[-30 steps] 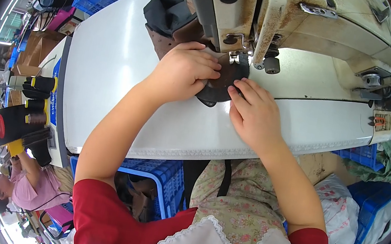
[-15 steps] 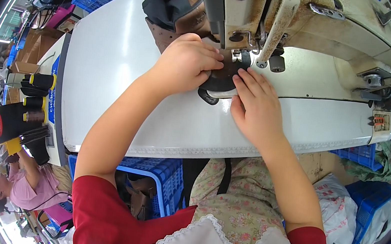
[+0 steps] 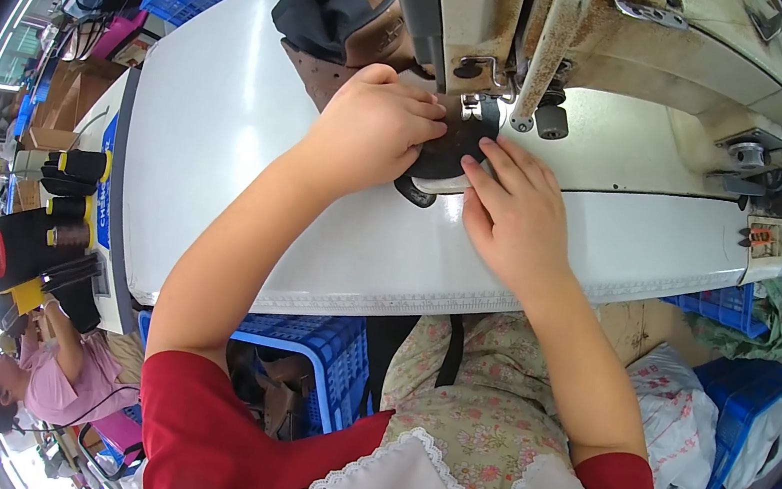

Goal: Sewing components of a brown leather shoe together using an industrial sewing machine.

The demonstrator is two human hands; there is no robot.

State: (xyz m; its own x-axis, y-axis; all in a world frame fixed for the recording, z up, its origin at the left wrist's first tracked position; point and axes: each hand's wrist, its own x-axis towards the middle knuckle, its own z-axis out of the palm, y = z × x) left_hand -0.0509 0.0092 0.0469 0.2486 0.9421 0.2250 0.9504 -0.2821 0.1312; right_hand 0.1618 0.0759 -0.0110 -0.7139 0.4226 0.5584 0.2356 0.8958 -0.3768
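Observation:
A brown leather shoe upper (image 3: 335, 80) with a dark cloth lining lies on the white table of a sewing machine (image 3: 488, 31). Its curved dark edge sits beneath the presser foot (image 3: 471, 107). My left hand (image 3: 376, 126) is closed on the upper just left of the foot, fingers bent and the thumb side toward the needle. My right hand (image 3: 515, 213) rests on the other side with its fingers stretched out, the tips touching the edge of the upper and the thumb apart. The needle and stitches are too small to make out.
The white table (image 3: 207, 187) has a ruler strip along its near edge. Below it stands a blue crate (image 3: 342, 369) with brown leather pieces. Thread spools (image 3: 80, 163) stand to the left, near a person in pink (image 3: 72, 384). White bags (image 3: 663, 417) and another blue crate (image 3: 739, 418) are at the right.
The shoe upper has turned slightly, its lined part moving a little left. Both hands stay on it almost in place. At the left, the other person's arm has shifted.

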